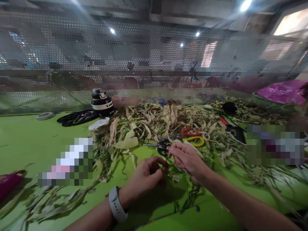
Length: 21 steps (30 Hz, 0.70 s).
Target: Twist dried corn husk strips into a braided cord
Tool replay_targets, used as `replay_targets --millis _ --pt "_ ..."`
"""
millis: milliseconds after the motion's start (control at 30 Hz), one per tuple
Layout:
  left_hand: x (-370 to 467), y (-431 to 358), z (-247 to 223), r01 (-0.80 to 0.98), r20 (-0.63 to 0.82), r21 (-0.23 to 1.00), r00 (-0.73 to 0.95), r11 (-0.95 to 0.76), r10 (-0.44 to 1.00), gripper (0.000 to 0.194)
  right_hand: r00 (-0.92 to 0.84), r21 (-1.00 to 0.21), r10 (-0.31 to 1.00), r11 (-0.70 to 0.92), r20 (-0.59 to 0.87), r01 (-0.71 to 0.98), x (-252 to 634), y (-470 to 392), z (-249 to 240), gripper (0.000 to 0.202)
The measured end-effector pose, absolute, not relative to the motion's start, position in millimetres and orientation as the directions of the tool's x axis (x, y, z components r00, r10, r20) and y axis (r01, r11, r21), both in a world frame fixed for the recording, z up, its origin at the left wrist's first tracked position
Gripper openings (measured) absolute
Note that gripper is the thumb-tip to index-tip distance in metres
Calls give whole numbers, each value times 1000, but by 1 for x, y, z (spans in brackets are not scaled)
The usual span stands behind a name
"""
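Head view: take the black scissors (163, 148) as your landmark. Your right hand (183, 156) sits just on their near right side, closed in a pinch on what looks like a thin plant strand (170, 165). Your left hand (150, 173) is nearer you than the scissors, fingers curled in beside the same strand; can't tell if it grips. Right fingertips overlap the scissor handles in this view; can't confirm contact.

Strand sits between your hands, on the near side of the scissors. Its long axis seems to run toward you, but most of it is hidden behind your fingers, so I can't call which end leads. Dark green sprigs (192, 194) lie nearer you and to the right of the scissors, long axis slanting toward you and left. Scissor blades point left.

Progress, my read: you're mid-handling on one strand, not finished. Big leaf pile (154, 117) beyond the scissors looks loose and mixed, so plenty appears left; no finished lot I can identify. Red handle (190, 130) and yellow handle (197, 141) lie right of and beyond the scissors, black bottle (102, 104) beyond and left, all on the green worktop (21, 138).
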<state>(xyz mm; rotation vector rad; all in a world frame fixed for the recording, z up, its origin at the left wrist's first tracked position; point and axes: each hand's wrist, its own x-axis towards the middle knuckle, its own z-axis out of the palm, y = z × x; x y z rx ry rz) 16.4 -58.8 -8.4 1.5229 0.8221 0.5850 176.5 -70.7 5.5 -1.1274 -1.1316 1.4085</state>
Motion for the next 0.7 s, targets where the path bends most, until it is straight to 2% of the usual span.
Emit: replay_targets --millis 233,300,367,433,567,633,700 --pt "16 -54 -12 161 -121 987 668 17 734 26 -104 -978 989 -123 -106 -171 177 -68 3 25" --pt "15 -53 -16 155 -29 983 653 -96 757 22 -103 -970 989 -130 -110 -203 176 -68 1 25" --pt "14 -51 -19 156 135 947 604 -282 785 17 -99 -960 989 -131 -110 -246 177 -67 1 25" --pt "13 -50 -20 188 287 868 566 -460 773 13 -94 -947 989 -139 -116 -289 177 -66 1 24" --pt "8 -50 -22 276 466 671 565 -688 681 12 -107 -903 981 -193 -164 -385 177 -65 2 22" --pt "5 -51 -23 298 540 508 622 -808 568 17 -127 -873 975 -220 -183 -436 178 -64 2 21" --pt "3 -52 -23 258 552 365 714 -895 431 21 -157 -839 968 -248 -195 -485 177 -64 0 22"
